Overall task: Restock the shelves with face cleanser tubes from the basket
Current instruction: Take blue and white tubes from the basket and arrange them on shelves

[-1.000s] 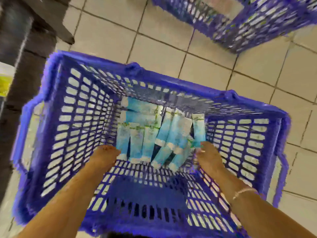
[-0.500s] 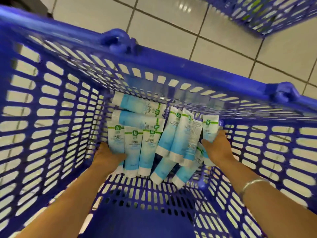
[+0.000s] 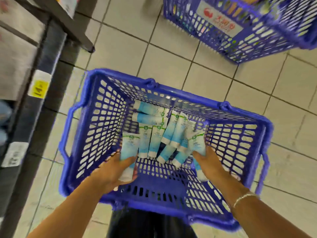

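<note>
Inside the basket (image 3: 103, 127), the left hand (image 3: 113, 170) gripped one tube (image 3: 128, 148) near the left wall; the right hand (image 3: 211, 165) gripped another tube (image 3: 197, 143) near the right wall.

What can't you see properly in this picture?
- Head view: print on the face cleanser tubes is too small to read.
- Price tags on the shelf are motion-blurred.
- Right hand hides how many tubes it holds.
- Second basket is cut off by the top edge; its contents blur.

left hand (image 3: 113, 170) grips tube (image 3: 127, 152) | right hand (image 3: 210, 164) grips tube (image 3: 197, 145) | basket (image 3: 96, 117)
</note>
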Demonstrator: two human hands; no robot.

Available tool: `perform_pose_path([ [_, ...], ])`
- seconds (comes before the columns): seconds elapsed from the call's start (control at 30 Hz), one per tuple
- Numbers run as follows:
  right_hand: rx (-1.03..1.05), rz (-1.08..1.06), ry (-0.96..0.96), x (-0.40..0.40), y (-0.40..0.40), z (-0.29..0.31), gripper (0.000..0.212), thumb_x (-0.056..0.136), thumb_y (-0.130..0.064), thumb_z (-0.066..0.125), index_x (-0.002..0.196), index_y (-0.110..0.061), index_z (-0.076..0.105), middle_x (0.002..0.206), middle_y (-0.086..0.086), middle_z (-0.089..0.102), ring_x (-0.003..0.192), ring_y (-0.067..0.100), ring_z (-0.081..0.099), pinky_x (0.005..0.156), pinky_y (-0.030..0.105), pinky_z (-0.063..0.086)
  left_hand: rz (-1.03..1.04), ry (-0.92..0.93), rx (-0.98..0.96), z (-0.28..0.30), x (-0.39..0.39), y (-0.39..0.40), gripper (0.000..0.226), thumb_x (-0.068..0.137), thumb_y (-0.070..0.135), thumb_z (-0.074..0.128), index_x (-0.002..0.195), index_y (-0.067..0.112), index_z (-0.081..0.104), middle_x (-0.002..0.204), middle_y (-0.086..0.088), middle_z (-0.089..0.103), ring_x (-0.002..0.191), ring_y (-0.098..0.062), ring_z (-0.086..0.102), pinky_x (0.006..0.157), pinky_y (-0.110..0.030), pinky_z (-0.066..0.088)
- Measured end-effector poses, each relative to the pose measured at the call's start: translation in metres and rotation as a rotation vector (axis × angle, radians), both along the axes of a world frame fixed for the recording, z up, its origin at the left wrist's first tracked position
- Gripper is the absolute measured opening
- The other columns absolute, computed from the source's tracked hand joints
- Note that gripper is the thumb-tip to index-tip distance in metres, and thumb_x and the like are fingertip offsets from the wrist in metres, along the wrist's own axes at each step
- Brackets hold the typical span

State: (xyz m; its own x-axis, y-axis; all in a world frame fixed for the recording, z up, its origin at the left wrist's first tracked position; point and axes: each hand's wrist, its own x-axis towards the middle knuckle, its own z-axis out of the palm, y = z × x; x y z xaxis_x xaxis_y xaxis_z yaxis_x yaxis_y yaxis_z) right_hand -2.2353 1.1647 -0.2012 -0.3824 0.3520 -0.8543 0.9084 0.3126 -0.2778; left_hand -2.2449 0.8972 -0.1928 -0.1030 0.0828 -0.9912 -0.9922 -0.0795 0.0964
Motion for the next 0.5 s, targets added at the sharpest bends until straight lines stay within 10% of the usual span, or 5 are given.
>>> perform_pose_path([
  [0.13,-0.028,-0.093,0.033,-0.013,-0.022,0.082,0.019,0.088,-0.013,0.060,0.101,0.001,0.056,0.070,0.005,0.056,0.059,0.016,0.052,0.042,0.017,0.039,-0.004,0.144,0.004,0.091,-0.004,-0.009,0.012,0.087,0.015,0.062,0.096,0.014,0.054,0.070,-0.006,0.064,0.051,-0.018,0.064,0.048,-0.026,0.053],
  [0.27,-0.126,-0.204,0.148,-0.037,-0.050,0.179,0.034,0.090,-0.012,0.057,0.119,0.006,0.054,0.098,0.017,0.064,0.076,0.026,0.060,0.059,0.024,0.047,-0.013,0.291,-0.021,0.182,-0.030,-0.030,0.013,0.088,0.015,0.060,0.098,0.010,0.056,0.079,-0.010,0.062,0.053,-0.015,0.063,0.048,-0.025,0.052],
  [0.5,-0.442,-0.348,0.376,-0.064,-0.108,0.353,0.013,0.092,-0.014,0.053,0.101,-0.015,0.061,0.070,0.002,0.069,0.053,0.015,0.064,0.044,0.022,0.048,0.150,0.548,-0.064,0.341,-0.042,-0.074,0.019,0.078,0.012,0.069,0.093,0.019,0.060,0.077,-0.002,0.069,0.057,-0.008,0.065,0.046,-0.021,0.052],
])
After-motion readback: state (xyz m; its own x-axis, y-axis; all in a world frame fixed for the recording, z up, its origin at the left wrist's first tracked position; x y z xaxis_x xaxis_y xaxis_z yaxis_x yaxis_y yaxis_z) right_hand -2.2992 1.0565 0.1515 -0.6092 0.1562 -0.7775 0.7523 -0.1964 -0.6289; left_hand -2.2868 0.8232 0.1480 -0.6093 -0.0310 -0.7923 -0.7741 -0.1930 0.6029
